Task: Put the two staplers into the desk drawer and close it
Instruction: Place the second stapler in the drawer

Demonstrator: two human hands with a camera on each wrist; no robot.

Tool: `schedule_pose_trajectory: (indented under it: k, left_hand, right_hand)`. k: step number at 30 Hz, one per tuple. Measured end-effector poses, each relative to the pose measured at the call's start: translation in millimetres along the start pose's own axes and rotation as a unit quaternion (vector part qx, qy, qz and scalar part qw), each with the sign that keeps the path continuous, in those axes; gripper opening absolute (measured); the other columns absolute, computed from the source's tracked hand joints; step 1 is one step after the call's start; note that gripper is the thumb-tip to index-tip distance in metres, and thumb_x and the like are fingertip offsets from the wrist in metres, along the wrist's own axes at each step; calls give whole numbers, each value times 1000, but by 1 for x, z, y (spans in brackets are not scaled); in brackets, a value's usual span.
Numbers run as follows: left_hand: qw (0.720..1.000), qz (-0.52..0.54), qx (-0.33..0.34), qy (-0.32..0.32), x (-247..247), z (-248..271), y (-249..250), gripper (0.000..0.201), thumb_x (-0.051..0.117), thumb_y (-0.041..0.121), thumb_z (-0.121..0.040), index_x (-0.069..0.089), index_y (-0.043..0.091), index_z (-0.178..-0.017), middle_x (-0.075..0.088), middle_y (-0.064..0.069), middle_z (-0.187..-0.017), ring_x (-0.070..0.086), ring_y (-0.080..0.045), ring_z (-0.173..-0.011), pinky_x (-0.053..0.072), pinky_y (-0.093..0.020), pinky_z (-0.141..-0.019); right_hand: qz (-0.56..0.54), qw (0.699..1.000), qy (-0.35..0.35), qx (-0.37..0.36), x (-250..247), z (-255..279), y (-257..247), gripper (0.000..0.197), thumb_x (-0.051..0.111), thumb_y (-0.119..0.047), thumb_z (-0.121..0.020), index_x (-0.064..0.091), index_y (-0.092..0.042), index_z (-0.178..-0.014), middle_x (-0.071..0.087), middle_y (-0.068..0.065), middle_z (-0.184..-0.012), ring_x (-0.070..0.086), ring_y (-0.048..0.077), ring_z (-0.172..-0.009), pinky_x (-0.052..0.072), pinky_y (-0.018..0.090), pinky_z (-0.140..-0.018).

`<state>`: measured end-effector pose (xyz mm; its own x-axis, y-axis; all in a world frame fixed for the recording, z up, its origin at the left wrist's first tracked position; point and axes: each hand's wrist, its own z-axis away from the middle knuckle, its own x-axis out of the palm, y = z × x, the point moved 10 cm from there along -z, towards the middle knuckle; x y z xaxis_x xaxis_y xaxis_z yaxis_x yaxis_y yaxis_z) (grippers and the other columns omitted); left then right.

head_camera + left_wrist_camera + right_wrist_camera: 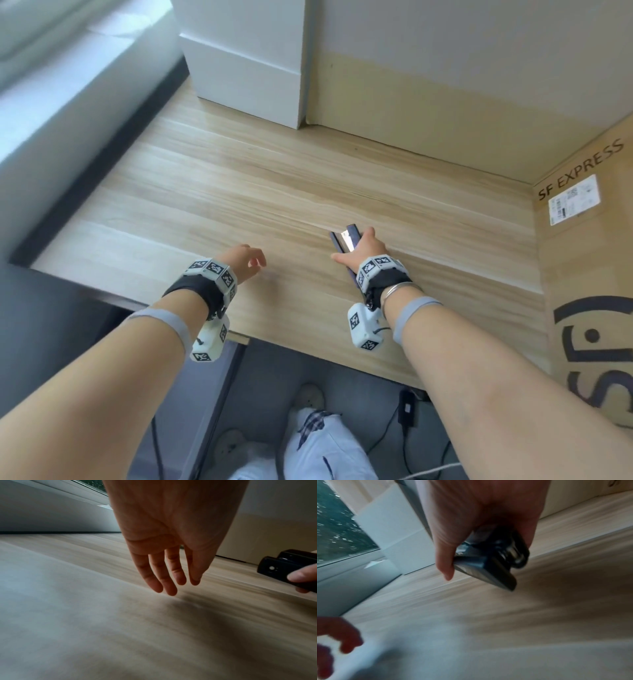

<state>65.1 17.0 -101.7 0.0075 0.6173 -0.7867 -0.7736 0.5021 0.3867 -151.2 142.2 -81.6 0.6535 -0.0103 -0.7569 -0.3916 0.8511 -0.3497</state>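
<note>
Two dark staplers [344,240] lie side by side in my right hand [356,245], which grips them from above just over the wooden desk [239,192]. In the right wrist view the thumb presses the side of the staplers [488,566], whose ends tilt down toward the desktop. In the left wrist view the staplers [281,566] show at the right edge. My left hand [248,262] hovers empty over the desk near its front edge, its fingers [169,585] loosely extended and pointing down. No drawer shows in any view.
A large cardboard box marked SF EXPRESS [589,274] stands along the desk's right side. At the back left stands a white block [246,68], with a window sill [51,102] on the left. Below the front edge [308,356] are my legs and a power adapter [407,407].
</note>
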Motion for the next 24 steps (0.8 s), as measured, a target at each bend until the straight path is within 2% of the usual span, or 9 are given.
schedule_pose_trajectory:
  k: [3, 6, 11, 14, 16, 20, 24]
  left_hand:
    - [1000, 8, -15, 21, -7, 28, -32, 27, 47, 12, -91, 65, 10, -112, 63, -14, -116, 60, -29, -104, 46, -32, -90]
    - [998, 19, -46, 50, -10, 59, -77, 28, 45, 9, -91, 67, 10, -109, 65, -15, -114, 60, -30, -104, 46, -34, -91]
    - [989, 53, -122, 58, -3, 108, -156, 33, 39, 5, -91, 66, 10, -110, 59, -18, -118, 57, -35, -108, 44, -35, -95]
    - [986, 57, -143, 59, 7, 136, -199, 35, 38, 4, -89, 66, 11, -109, 60, -17, -120, 57, -34, -110, 45, -37, -96]
    - [984, 57, -155, 61, 17, 152, -224, 34, 40, 4, -88, 66, 11, -109, 60, -18, -118, 57, -35, -109, 46, -37, -95]
    - [980, 57, -185, 35, 52, 174, -265, 34, 40, 5, -88, 66, 11, -109, 60, -17, -117, 58, -35, -108, 48, -41, -96]
    - [976, 78, -202, 18, 94, 185, -303, 32, 41, 5, -88, 67, 11, -106, 60, -17, -115, 58, -35, -106, 48, -42, -95]
  right_hand:
    - [24, 997, -39, -65, 38, 32, -49, 103, 75, -51, -72, 19, -6, -146, 51, 14, -138, 52, 32, -122, 47, 38, -87]
    - [40, 988, -79, -126, 82, 70, -97, 96, 75, -55, -69, 32, -6, -139, 53, 12, -135, 54, 30, -120, 44, 33, -84]
    - [11, 974, -117, -193, 157, 127, -159, 83, 81, -51, -63, 45, -12, -127, 60, 8, -126, 58, 27, -115, 44, 31, -89]
    - [9, 961, -148, -233, 203, 158, -187, 75, 83, -45, -63, 47, -12, -120, 63, 9, -122, 59, 28, -112, 46, 32, -89]
    - [28, 951, -175, -252, 234, 176, -199, 75, 82, -42, -65, 45, -12, -123, 62, 11, -123, 59, 29, -112, 46, 32, -89]
    - [62, 940, -223, -252, 302, 192, -200, 72, 80, -38, -70, 43, -14, -126, 63, 11, -124, 60, 30, -112, 47, 33, -91]
    - [80, 947, -262, -171, 363, 181, -166, 67, 71, -32, -81, 35, -13, -134, 59, 14, -127, 59, 33, -115, 45, 35, -93]
